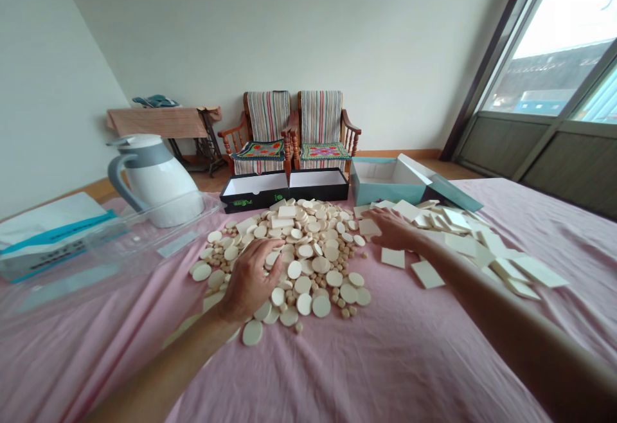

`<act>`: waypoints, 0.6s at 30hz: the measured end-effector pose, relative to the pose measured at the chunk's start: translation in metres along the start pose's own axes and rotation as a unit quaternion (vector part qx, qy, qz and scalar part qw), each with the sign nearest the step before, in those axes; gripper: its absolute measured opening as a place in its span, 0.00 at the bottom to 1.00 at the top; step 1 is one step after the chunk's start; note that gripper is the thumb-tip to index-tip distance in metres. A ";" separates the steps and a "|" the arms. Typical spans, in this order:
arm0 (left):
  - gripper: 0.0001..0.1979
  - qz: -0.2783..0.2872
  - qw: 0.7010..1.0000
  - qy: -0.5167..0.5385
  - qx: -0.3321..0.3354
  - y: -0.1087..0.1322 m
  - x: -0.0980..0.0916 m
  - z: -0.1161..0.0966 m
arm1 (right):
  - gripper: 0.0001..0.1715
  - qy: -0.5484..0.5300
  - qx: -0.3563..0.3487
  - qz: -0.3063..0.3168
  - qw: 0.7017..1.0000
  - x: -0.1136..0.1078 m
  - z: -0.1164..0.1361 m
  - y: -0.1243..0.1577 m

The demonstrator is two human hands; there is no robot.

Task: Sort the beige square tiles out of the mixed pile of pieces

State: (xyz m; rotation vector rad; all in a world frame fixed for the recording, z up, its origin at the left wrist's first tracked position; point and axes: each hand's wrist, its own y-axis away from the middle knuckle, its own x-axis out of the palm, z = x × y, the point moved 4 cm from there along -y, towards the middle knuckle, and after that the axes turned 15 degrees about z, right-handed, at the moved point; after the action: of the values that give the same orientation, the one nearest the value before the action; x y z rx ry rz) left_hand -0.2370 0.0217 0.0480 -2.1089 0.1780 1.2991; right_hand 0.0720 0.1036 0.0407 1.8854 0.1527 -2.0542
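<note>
A heap of cream discs (pixel 308 249), large and small, lies on the pink cloth (pixel 366 359). My left hand (pixel 250 278) rests on the heap's near left side, fingers curled down over the discs; what it grips is hidden. My right hand (pixel 393 227) lies palm down at the heap's right edge, fingers stretched toward a cream square tile (pixel 369 225). More square tiles (pixel 482 243) spread out to the right of that hand.
Two black open boxes (pixel 284 189) and a teal box (pixel 385 182) with its lid stand behind the heap. A white jug (pixel 154 179) stands in a clear plastic tray (pixel 120 243) at left. Chairs and a window are behind.
</note>
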 end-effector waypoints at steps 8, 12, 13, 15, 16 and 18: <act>0.09 -0.003 1.000 -0.012 0.002 0.001 -0.001 0.005 | 0.35 0.069 0.009 0.147 0.987 -0.005 0.009 -0.026; 0.09 -0.021 0.999 -0.019 0.018 0.001 0.000 0.007 | 0.32 0.096 -0.004 0.169 0.981 -0.003 0.012 -0.025; 0.09 -0.027 0.999 -0.021 0.022 0.001 0.000 0.007 | 0.31 0.097 -0.010 0.164 0.982 -0.003 0.012 -0.023; 0.08 -0.032 0.999 -0.025 0.027 0.002 0.001 0.007 | 0.30 0.088 -0.018 0.129 0.987 -0.008 0.010 -0.020; 0.08 -0.032 0.999 -0.027 0.027 0.002 0.001 0.007 | 0.30 0.080 -0.018 0.099 0.992 -0.013 0.007 -0.017; 0.08 -0.033 0.999 -0.026 0.030 0.002 0.001 0.007 | 0.29 0.056 0.008 0.029 0.998 -0.026 -0.007 -0.011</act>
State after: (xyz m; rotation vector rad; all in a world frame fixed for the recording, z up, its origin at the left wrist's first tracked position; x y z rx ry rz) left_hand -0.2426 0.0246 0.0449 -2.0117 0.1213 1.2935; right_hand 0.0764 0.1208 0.0641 1.9926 0.1070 -1.9179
